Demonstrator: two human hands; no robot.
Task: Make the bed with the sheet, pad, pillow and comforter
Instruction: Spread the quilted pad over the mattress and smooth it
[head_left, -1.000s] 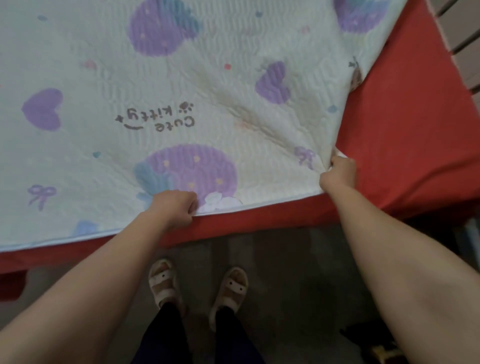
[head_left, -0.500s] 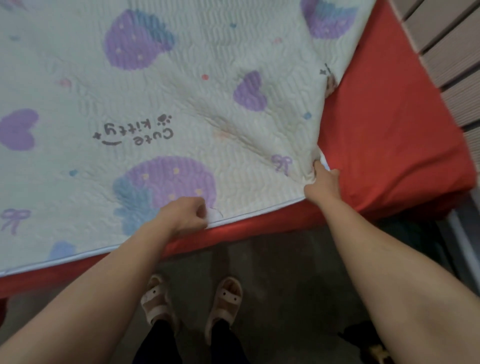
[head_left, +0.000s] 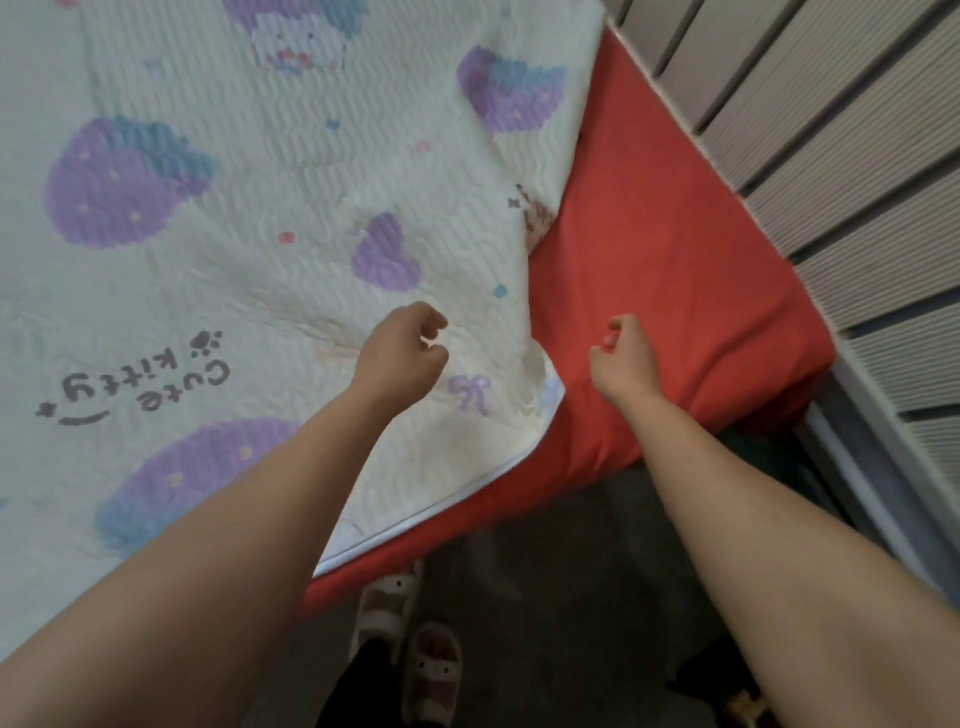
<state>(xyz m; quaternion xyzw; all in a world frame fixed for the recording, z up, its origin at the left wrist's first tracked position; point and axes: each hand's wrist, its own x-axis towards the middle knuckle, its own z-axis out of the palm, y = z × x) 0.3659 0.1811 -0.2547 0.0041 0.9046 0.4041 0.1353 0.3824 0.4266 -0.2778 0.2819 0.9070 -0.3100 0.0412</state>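
Quilted pad (head_left: 260, 208), far left to centre: it lies flat on the bed and runs out of frame at the left and top. Its near edge is partly covered by the left forearm, which also hides part of one purple strawberry print. The cloth is off-white and stitched in wavy ribs. It carries purple hearts, small bows and the words "Cute Kitty", which read upside down from this view, and a thin pale binding runs along the hem.

Left hand (head_left: 402, 353): raised over the pad near its right corner. The fingers are curled in with a small gap to the thumb, and they grip nothing.

The pad's near-right corner is slightly lifted and creased. Further up, its right edge buckles and a brownish print there is too crumpled to read.

Right hand (head_left: 626, 358): held over the bare red sheet (head_left: 675, 260), just beside the pad's corner and apart from it. It is closed in a loose fist with nothing in it.

The sheet is smooth and stretched over the mattress corner, exposed along the pad's right and near sides.

Below is a grey floor (head_left: 571, 571) with two pale sandals (head_left: 384, 608), partly hidden by dark trouser legs.

Far right is a ribbed, slatted wall (head_left: 831, 156). The dark gap under the bed corner cannot be made out.
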